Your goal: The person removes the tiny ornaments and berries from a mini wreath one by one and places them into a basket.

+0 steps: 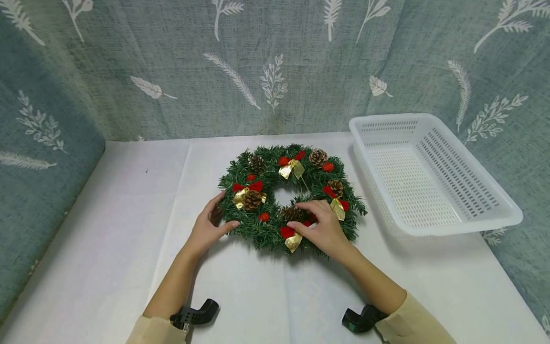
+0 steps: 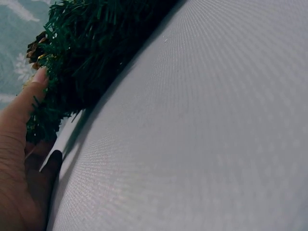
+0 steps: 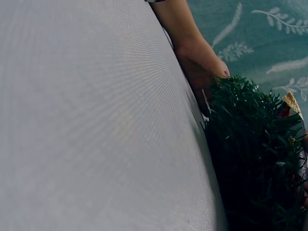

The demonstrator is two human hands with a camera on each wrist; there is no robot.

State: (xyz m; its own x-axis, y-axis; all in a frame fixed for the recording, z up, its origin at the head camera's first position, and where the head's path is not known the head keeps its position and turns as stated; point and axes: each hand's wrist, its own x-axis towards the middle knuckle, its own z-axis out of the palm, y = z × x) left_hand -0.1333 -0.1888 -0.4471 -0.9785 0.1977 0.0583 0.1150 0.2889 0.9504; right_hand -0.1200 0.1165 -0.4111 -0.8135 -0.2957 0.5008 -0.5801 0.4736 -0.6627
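Observation:
A green Christmas wreath [image 1: 266, 239] lies flat on the white-covered table, trimmed with pine cones, red berries and red-and-gold bows. At its left rim, my left hand [image 1: 205, 232] grips the greenery, thumb on top and fingers around the outer side. In the left wrist view, the thumb [image 2: 21, 103] presses into the wreath's needles. Over the near side, my right hand [image 1: 325, 230] pinches a brown pine cone [image 1: 291, 213] between thumb and forefinger. Just below that thumb hangs a gold bow [image 1: 294, 242]. My right hand's other fingers partly hide the red trim there.
A white plastic basket [image 1: 455, 228] with slotted sides stands to the right of the wreath. Behind the table [image 1: 142, 215] hangs a grey-green cloth [image 1: 180, 57] with white leaf prints, also at both sides. Each wrist wears a black camera mount [image 1: 195, 314].

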